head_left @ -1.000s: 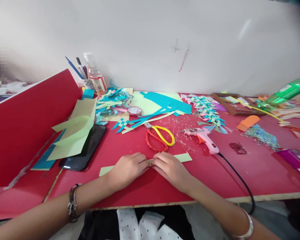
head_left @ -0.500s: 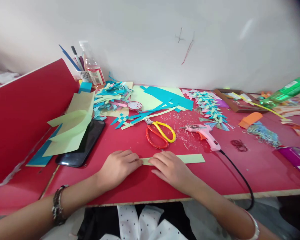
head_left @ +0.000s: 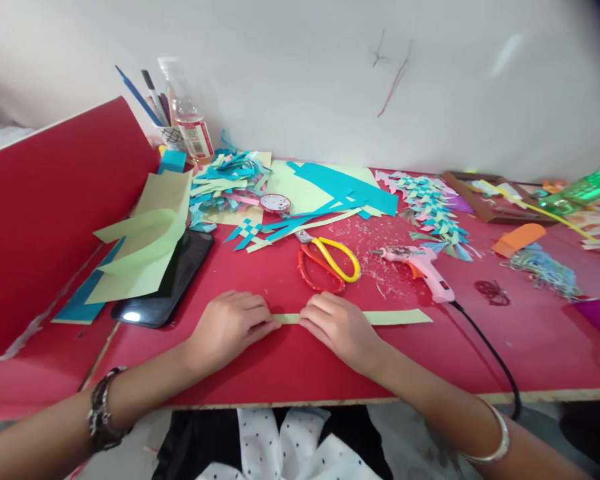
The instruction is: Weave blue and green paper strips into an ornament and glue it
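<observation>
A pale green paper strip (head_left: 400, 317) lies flat across the red tabletop, partly covered by both hands. My left hand (head_left: 230, 328) pinches its left end, fingers closed on the paper. A short way along it, my right hand (head_left: 337, 327) presses closed fingers on the strip, whose free end sticks out to the right. Beyond my hands lie scissors (head_left: 330, 265) with one red and one yellow handle. To their right rests a pink glue gun (head_left: 420, 267) with its black cord running off the table's front edge.
Left of my hands, a black phone (head_left: 180, 287) sits partly under pale green sheets (head_left: 143, 250). Behind are a heap of paper strips (head_left: 225, 183), a woven paper piece (head_left: 433, 207), a bottle (head_left: 195, 127) and a pen cup (head_left: 171, 138). Tangled thread (head_left: 545, 270) lies at right.
The view has shifted slightly. My hands have spread a little apart along the strip, and the paper between them looks flatter and straighter.
</observation>
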### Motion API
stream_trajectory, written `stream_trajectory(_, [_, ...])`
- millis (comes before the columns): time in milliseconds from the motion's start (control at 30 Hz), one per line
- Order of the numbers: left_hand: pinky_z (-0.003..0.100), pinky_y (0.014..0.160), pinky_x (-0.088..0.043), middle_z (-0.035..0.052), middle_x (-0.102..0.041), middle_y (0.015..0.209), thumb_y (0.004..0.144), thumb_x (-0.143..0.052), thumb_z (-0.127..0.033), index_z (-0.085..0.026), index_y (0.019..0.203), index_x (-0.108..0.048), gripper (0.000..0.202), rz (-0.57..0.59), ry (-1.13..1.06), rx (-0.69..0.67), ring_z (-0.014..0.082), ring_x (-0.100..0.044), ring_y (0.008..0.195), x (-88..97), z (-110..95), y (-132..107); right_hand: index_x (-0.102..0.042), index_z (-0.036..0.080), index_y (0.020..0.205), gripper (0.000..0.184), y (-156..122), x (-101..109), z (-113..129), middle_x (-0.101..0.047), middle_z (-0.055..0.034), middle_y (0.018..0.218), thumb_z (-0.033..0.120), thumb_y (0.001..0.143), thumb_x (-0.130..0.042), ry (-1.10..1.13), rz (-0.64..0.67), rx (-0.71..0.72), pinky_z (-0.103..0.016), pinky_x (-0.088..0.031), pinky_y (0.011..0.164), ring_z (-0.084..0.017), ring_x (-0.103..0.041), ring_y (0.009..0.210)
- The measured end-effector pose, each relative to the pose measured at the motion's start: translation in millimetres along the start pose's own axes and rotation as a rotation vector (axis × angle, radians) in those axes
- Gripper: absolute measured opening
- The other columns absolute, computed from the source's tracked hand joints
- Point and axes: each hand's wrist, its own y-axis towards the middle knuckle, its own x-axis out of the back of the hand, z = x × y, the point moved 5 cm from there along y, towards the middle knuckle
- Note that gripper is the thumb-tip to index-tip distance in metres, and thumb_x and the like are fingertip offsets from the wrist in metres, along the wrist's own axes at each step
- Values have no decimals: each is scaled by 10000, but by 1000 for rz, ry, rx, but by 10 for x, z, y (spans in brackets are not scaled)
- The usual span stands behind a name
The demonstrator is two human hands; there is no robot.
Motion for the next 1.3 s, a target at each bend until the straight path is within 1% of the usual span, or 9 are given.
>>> stream_trajectory(100, [199,534,-317,-15,-554,611,832,-435,-381,-171,637,-570,318,48,-77,104,96,-500,588,-32,78,29,-569,169,712,252,14,-35,-17,-550,-20,686,245,871,-389,-71,27,34,-247,-345,632,-137,-477,669])
stream_trajectory(167, [197,514,-300,-14,-554,611,826,-440,-388,-169,641,-568,314,58,-82,137,94,-494,575,-37,100,40,-558,172,703,251,17,-46,-32,-541,-14,667,249,871,-387,-101,35,47,-249,-330,616,-136,-470,652])
stream_trajectory(400, [207,518,-287,-14,-556,612,825,-428,-409,-173,641,-550,323,38,15,100,104,-496,576,-35,84,37,-529,165,707,224,19,-44,-62,-552,-10,678,259,865,-402,-85,55,45,-242,-315,608,-128,-489,648])
stream_trajectory(633, [214,524,-277,-19,-546,603,822,-433,-409,-175,637,-533,315,83,15,124,104,-477,564,-61,103,53,-537,167,726,218,55,-43,-81,-565,-12,692,265,865,-401,-72,99,40,-240,-307,599,-124,-501,647])
stream_trajectory(900, [216,491,-246,-25,-513,583,825,-433,-375,-174,633,-512,289,101,90,110,101,-435,513,-31,70,68,-530,172,725,212,58,-51,-79,-554,-1,690,259,865,-397,-79,137,39,-242,-295,596,-118,-495,644])
stream_trajectory(1133, [223,530,-290,-12,-515,612,846,-373,-425,-169,649,-509,350,74,99,48,112,-461,551,-23,107,7,-531,177,741,208,52,-34,-75,-551,2,705,257,870,-388,-60,164,34,-236,-293,596,-109,-488,655])
stream_trajectory(1300, [215,528,-294,-13,-523,618,849,-379,-406,-168,663,-515,331,91,94,86,105,-467,548,-9,118,-10,-532,175,748,201,70,-38,-75,-555,-1,715,247,867,-387,-53,177,29,-235,-297,598,-110,-492,663])
